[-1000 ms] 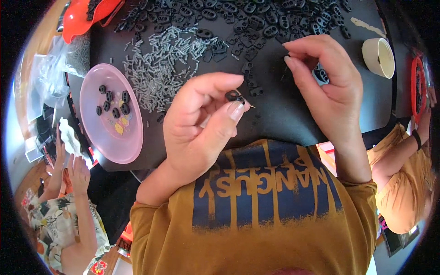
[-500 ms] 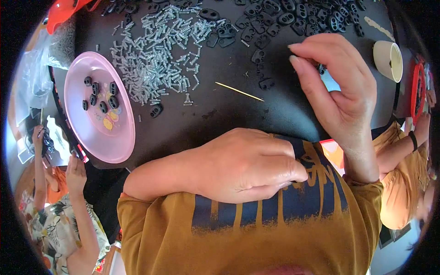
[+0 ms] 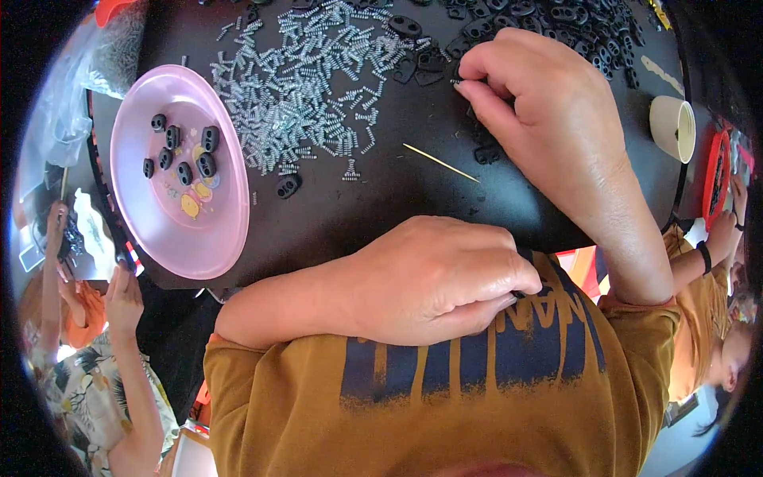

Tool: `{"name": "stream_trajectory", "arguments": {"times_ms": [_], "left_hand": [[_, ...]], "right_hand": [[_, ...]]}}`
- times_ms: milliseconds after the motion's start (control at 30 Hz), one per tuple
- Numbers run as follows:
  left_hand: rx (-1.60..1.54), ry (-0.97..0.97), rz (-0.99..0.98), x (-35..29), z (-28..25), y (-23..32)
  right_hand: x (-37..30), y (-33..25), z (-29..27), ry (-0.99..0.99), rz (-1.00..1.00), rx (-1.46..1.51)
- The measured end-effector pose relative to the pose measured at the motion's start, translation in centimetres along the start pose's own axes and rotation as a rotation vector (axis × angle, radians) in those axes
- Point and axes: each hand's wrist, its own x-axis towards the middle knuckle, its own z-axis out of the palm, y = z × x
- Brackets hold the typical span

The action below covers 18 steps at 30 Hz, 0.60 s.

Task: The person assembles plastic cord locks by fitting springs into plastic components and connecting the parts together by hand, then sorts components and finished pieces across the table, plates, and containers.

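Observation:
My left hand (image 3: 433, 278) is closed in front of my shirt, its fingertips pinched on a small black piece (image 3: 519, 295) that barely shows. My right hand (image 3: 548, 103) reaches over the near edge of a pile of black two-holed plastic cord-lock parts (image 3: 580, 36). Its thumb and forefinger come together in a pinch; a dark speck shows at the tips, too small to name. Left of that hand lies a heap of small metal springs (image 3: 294, 87). A lone black cord lock (image 3: 288, 186) rests on the table below the springs.
A pink oval dish (image 3: 151, 230) at the left holds several black cord locks. A thin wooden stick (image 3: 441, 162) lies mid-table, and a cream cup (image 3: 672, 129) stands at the right. Other people sit on both sides; a red basket (image 3: 717, 179) is beyond the right table edge.
My right hand has moved left and farther away, to the near edge of the black parts. My left hand keeps its pinch in nearly the same place. The whole view has shifted slightly.

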Motion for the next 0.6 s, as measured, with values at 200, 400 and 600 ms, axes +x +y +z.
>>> {"name": "stream_trajectory", "arguments": {"times_ms": [200, 400, 600], "left_hand": [[0.009, 0.017, -0.002, -0.2, -0.1, 0.0], [0.009, 0.023, -0.013, -0.1, -0.2, 0.0], [-0.019, 0.048, -0.032, -0.2, 0.1, 0.0]], "right_hand": [[0.4, -1.0, -0.3, 0.059, -0.085, -0.015], [-0.3, 0.0, 0.1, 0.005, -0.065, -0.033], [0.5, 0.1, 0.1, -0.056, -0.042, -0.058]]}}
